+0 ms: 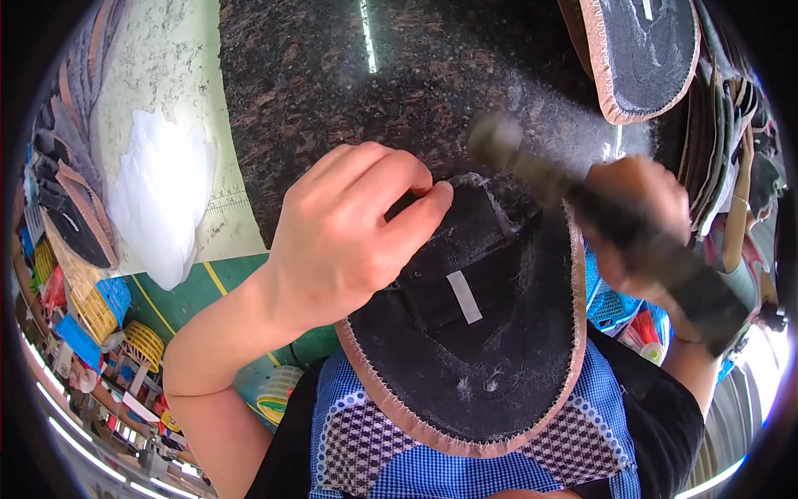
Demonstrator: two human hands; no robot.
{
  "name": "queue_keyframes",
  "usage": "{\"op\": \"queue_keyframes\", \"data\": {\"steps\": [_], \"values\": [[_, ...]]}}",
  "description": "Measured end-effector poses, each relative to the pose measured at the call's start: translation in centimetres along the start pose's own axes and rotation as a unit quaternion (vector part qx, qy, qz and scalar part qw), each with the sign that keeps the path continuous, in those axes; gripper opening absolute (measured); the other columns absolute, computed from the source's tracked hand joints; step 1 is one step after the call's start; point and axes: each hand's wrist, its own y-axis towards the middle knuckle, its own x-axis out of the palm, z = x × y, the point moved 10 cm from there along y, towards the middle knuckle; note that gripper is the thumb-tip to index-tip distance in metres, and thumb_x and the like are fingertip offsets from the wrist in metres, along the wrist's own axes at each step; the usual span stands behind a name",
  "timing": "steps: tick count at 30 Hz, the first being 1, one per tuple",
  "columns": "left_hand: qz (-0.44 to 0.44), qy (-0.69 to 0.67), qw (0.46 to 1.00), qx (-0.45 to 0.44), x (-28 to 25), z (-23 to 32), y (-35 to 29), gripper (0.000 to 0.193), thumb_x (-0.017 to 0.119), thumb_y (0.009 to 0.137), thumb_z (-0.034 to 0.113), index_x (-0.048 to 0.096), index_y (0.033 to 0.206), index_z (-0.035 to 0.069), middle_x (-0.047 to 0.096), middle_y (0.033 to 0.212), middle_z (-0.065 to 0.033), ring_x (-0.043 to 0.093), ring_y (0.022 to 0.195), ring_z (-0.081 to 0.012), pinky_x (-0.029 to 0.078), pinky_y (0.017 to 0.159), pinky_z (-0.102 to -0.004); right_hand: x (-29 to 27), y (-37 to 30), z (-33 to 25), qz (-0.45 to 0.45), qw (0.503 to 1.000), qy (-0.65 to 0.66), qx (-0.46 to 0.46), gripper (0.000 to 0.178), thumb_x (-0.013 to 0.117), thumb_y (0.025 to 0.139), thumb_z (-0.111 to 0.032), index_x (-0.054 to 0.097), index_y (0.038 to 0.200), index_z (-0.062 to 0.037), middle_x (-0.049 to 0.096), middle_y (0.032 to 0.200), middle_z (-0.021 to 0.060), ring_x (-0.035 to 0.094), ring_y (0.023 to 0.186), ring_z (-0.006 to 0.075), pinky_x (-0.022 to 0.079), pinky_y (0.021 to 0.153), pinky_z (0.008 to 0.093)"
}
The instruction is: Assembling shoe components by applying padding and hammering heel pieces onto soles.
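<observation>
In front of me lies a shoe upper [465, 366], its black lining facing up, with a pinkish-brown stitched rim and a small white strip in the middle. Whitish residue marks the lining, mostly along its far edge. My left hand [349, 224] is closed at the upper's far left edge, thumb and forefinger pinched together there. My right hand [636, 216] grips a long dark tool [632, 224], smeared by motion. It has a rounded end over the upper's far right edge and a wide black end near my right forearm. Its exact kind cannot be made out.
A dark speckled stone slab [332, 91] bears a second similar upper [648, 58] at the far right. Crumpled white plastic [162, 195] lies on a pale ruled sheet [174, 50] at left. Stacked pieces [719, 141] stand at right, with more at left. A blue checked apron [366, 466] covers me.
</observation>
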Motion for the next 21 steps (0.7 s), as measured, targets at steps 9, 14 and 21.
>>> {"op": "queue_keyframes", "data": {"steps": [9, 14, 21], "values": [[0.034, -0.054, 0.998, 0.005, -0.2, -1.6, 1.9, 0.020, 0.080, 0.071, -0.003, 0.074, 0.089, 0.001, 0.065, 0.081, -0.0068, 0.065, 0.074, -0.0248, 0.052, 0.065, -0.0349, 2.9, -3.4, 4.3, -0.197, 0.975, 0.084, 0.062, 0.025, 0.064, 0.096, -0.020, 0.056, 0.109, 0.0001, 0.066, 0.091, 0.0134, 0.067, 0.068, 0.0254, 0.053, 0.055, 0.0351], [-0.020, -0.093, 0.995, -0.004, -0.1, -2.6, 2.2, 0.024, 0.083, 0.070, 0.002, 0.075, 0.093, 0.004, 0.064, 0.086, -0.0064, 0.064, 0.079, -0.0244, 0.052, 0.065, -0.0344, 0.2, -1.9, 3.4, 0.002, 0.998, 0.064, -0.010, 0.011, 0.078, 0.083, -0.004, 0.070, 0.089, -0.0002, 0.073, 0.096, 0.0126, 0.069, 0.068, 0.0289, 0.053, 0.058, 0.0325], [0.021, 0.083, 0.995, 0.044, 0.1, 1.4, 0.7, 0.020, 0.075, 0.067, 0.000, 0.072, 0.087, -0.002, 0.063, 0.085, -0.0073, 0.064, 0.078, -0.0251, 0.053, 0.066, -0.0341, 2.8, -0.7, 3.4, -0.174, 0.980, 0.092, 0.030, 0.021, 0.071, 0.083, -0.006, 0.058, 0.098, -0.0030, 0.061, 0.064, 0.0114, 0.065, 0.058, 0.0304, 0.048, 0.051, 0.0404]]}}
